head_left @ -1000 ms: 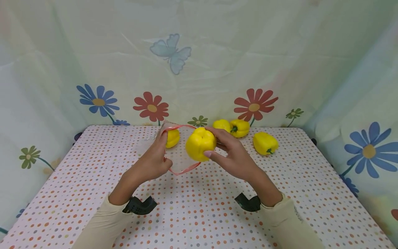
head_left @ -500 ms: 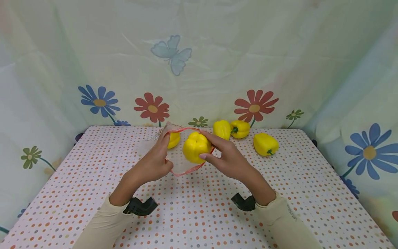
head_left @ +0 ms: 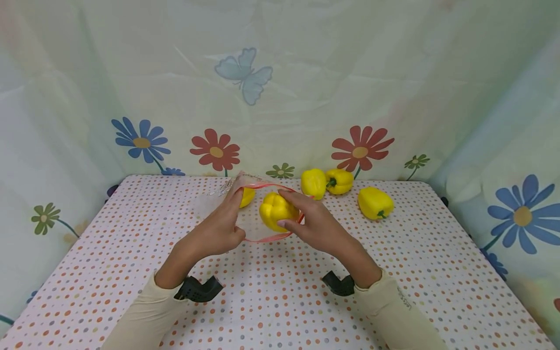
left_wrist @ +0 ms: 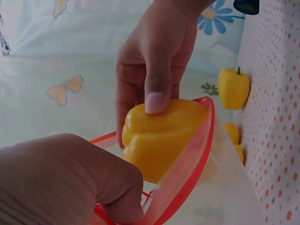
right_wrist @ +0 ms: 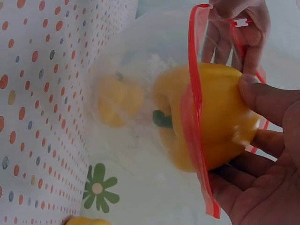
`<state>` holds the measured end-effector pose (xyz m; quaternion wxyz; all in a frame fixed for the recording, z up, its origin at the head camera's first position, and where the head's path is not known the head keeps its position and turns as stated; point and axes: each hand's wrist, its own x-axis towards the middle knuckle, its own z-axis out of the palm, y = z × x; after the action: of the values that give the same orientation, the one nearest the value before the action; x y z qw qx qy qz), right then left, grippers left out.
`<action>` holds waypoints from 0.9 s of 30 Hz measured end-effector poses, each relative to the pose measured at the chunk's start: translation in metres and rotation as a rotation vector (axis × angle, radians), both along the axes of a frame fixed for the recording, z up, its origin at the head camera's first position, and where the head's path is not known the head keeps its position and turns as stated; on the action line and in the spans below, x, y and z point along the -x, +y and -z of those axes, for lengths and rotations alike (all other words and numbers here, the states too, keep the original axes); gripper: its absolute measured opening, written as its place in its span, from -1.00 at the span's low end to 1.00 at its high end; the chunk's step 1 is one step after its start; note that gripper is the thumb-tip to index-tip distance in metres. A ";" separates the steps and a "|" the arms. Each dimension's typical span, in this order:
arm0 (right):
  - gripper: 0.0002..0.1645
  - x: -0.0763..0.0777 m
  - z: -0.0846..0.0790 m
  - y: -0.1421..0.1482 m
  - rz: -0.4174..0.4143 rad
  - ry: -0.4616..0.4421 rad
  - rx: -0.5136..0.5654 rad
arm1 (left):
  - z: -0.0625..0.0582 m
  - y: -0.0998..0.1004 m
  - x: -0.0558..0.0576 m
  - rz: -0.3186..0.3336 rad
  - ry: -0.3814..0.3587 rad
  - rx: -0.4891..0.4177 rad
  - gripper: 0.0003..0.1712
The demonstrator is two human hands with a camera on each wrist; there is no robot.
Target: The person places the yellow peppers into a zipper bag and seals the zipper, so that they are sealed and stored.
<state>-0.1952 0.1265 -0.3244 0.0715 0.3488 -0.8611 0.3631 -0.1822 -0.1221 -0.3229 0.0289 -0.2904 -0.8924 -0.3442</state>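
Glossy, lobed pepper [right_wrist: 220, 117] has moved deeper into filmy bag [right_wrist: 193, 56].

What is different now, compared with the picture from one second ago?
The right hand moved left, bringing its pepper further into the mouth of the bag. Nothing was newly gripped or let go. The left hand still holds the bag, and the three loose peppers stayed in place.
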 end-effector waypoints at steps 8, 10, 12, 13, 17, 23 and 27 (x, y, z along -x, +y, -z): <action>-0.24 0.001 0.004 -0.004 0.061 -0.043 -0.052 | 0.000 0.000 0.000 0.008 -0.001 0.004 0.20; -0.24 0.001 0.004 -0.005 0.080 -0.044 -0.064 | 0.000 0.001 -0.001 0.017 -0.012 0.011 0.21; -0.25 0.001 0.004 -0.006 0.102 -0.041 -0.078 | 0.000 0.002 -0.001 0.031 -0.026 0.019 0.22; -0.25 0.001 0.004 -0.006 0.115 -0.040 -0.086 | 0.000 0.002 -0.001 0.039 -0.032 0.024 0.23; -0.25 0.001 0.005 -0.007 0.171 -0.040 -0.115 | 0.001 0.004 -0.002 0.067 -0.033 0.038 0.25; -0.30 0.000 0.002 -0.004 0.227 -0.065 -0.140 | 0.002 0.004 -0.001 0.058 -0.023 0.045 0.25; -0.32 0.000 0.001 -0.004 0.229 -0.062 -0.159 | 0.003 0.004 -0.001 0.049 -0.035 0.058 0.25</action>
<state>-0.1951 0.1228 -0.3257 0.0579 0.2412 -0.9232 0.2937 -0.1811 -0.1182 -0.3257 -0.0036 -0.3070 -0.8949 -0.3239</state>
